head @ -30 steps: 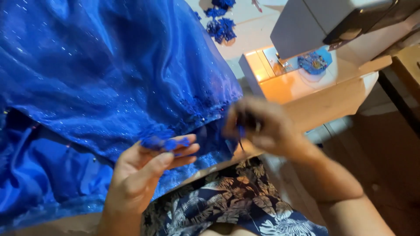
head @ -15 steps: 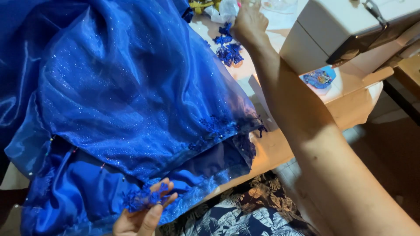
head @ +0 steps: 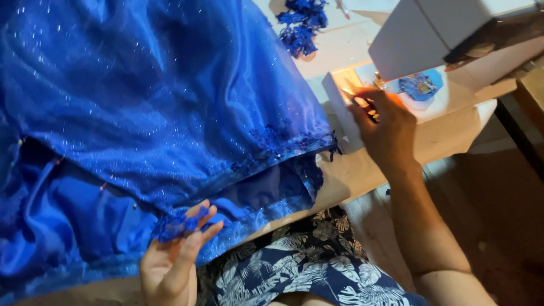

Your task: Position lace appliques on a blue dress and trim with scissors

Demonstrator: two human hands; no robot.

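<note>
A glittery blue tulle dress [head: 158,102] lies spread over the table. My left hand [head: 170,263] is at its lower hem, palm up, pinching a small blue lace applique [head: 175,224] between thumb and fingers. Over by the white sewing machine [head: 419,34], my right hand [head: 382,127] is closed around a small pale tool [head: 362,102] that pokes out past the fingers; what kind of tool it is I cannot make out. A band of blue lace trim [head: 283,141] runs along the dress edge between my hands.
A pile of blue lace pieces [head: 303,25] sits on the table at the back. Another blue piece [head: 418,86] lies on the machine bed. The wooden table edge [head: 362,175] runs diagonally in front of my floral-print lap [head: 294,266]. Floor shows at right.
My right hand has come back from the far lace pile to the front of the sewing machine, now with a small tool in it. The left hand stays at the hem with the applique.
</note>
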